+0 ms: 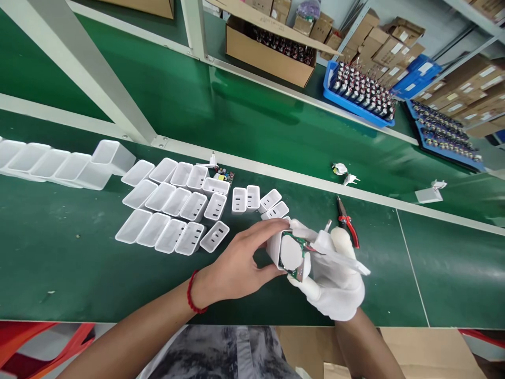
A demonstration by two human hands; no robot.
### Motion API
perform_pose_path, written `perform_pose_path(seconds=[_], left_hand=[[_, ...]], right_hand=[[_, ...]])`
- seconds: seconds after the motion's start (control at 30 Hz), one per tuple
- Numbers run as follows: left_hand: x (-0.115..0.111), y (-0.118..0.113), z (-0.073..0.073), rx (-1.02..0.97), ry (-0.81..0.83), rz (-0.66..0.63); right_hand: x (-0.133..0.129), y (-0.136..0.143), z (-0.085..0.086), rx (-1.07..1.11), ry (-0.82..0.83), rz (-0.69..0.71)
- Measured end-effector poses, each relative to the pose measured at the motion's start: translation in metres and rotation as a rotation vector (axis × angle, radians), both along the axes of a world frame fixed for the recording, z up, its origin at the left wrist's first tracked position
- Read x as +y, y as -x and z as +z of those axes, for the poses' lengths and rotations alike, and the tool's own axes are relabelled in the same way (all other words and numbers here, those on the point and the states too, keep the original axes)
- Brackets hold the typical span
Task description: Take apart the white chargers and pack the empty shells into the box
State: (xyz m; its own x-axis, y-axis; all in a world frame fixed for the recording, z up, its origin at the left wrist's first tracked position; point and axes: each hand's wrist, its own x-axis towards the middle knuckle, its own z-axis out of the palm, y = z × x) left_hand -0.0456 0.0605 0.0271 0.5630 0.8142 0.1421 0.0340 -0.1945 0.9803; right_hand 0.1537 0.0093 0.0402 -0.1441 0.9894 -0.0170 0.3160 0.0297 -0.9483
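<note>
The smooth, deep-green tabletop (pixel 87 284) has a faint sheen, and across its left half stand rows of glossy white plastic open-topped boxes (pixel 133 227), each a rounded rectangle with thin walls, several showing small dark slots in the floor. Pliers with red grips and dark metal jaws (pixel 349 225) lie beyond the right hand, near the pale metal rail (pixel 272 173) along the back. The bare left hand (pixel 240 258), a braided-looking red cord bracelet (pixel 191 292) at its wrist, is curved into a C, thumb and fingers closed on a white plastic rectangular housing (pixel 275 247) held above the near middle of the table. The housing lies tilted, its open end facing right. At that mouth sits a green circuit board (pixel 299 241) with a matt white rounded patch (pixel 292 252) covering much of its face. The right hand (pixel 335 279), in a soft white fabric glove, is partly closed, thumb and fingertips pinching the board's edges; a flat white plastic cover with a plug pin (pixel 335 253) lies across its fingers, red wire (pixel 311 248) showing between cover and board.
</note>
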Motion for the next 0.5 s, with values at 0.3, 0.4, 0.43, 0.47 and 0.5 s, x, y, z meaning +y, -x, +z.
perform_pose_path(seconds=[0.3,0.4,0.43,0.47,0.5], left_hand=[[0.0008,-0.0011,-0.0031,-0.006,0.010,0.001],[0.0016,-0.0013,-0.0032,-0.004,0.005,-0.005],[0.0019,-0.0014,-0.0029,-0.006,0.003,-0.007],[0.0021,-0.0015,-0.0027,-0.008,0.003,-0.011],[0.0023,-0.0017,-0.0026,-0.009,0.002,-0.013]], right_hand=[[0.0024,0.0003,-0.0008,0.043,0.038,-0.034],[0.0028,0.0013,-0.0003,0.052,0.030,-0.027],[0.0027,0.0017,-0.0001,0.050,0.031,-0.027],[0.0024,0.0020,0.0001,0.047,0.030,-0.029],[0.0024,0.0021,0.0003,0.042,0.028,-0.034]])
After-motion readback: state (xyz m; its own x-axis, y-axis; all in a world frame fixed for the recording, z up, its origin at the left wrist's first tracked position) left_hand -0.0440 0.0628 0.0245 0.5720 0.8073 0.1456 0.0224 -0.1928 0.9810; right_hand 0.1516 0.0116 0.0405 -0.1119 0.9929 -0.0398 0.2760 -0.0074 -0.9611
